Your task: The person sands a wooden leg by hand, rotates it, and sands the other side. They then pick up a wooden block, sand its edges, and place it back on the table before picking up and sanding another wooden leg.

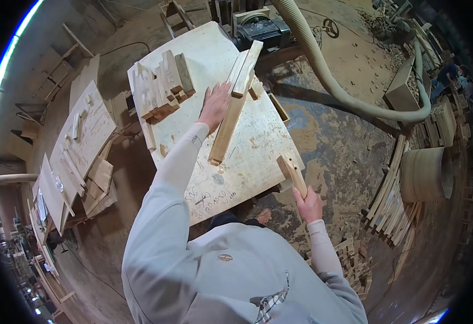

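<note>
My left hand point(216, 107) lies with its fingers stretched out on the pale wooden tabletop point(258, 141), right at the side of a long wooden bar point(227, 134). A shorter wooden strip point(247, 69) overlaps the bar's far part and points toward the machine. Held low at the near right corner, a short, thick wooden piece point(294, 173) sticks up from my right hand point(309, 205), whose fingers are wrapped round its lower end. Left of my left hand, several wooden blocks point(163, 83) are stacked along the tabletop's edge.
Behind the tabletop sits a dark motor point(261, 35). A thick ribbed hose point(328, 81) curves off to the right, toward a round drum point(425, 175) and a pile of wooden strips point(390, 208). Boards point(88, 127) lie at the left. Far right, a person point(447, 75) is partly visible.
</note>
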Available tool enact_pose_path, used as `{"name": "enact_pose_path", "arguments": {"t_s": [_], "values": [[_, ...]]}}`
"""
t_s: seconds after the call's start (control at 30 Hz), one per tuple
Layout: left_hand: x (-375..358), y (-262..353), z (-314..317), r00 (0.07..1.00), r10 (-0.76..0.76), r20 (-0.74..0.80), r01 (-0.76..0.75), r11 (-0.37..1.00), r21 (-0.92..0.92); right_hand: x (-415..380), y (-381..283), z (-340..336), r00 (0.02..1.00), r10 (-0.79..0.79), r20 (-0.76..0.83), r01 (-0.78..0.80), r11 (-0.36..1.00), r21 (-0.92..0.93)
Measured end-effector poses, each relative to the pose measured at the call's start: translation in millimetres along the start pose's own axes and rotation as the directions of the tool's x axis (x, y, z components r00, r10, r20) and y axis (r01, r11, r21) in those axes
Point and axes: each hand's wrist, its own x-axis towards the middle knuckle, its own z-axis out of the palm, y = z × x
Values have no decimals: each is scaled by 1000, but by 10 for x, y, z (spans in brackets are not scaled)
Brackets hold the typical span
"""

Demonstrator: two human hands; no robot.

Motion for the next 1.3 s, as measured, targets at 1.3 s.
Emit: {"name": "enact_pose_path", "arguments": {"t_s": [1.3], "values": [[214,-127,-36,1000,3,-17,2,966,257,-8,375,620,988,-93,-125,94,996,-2]]}}
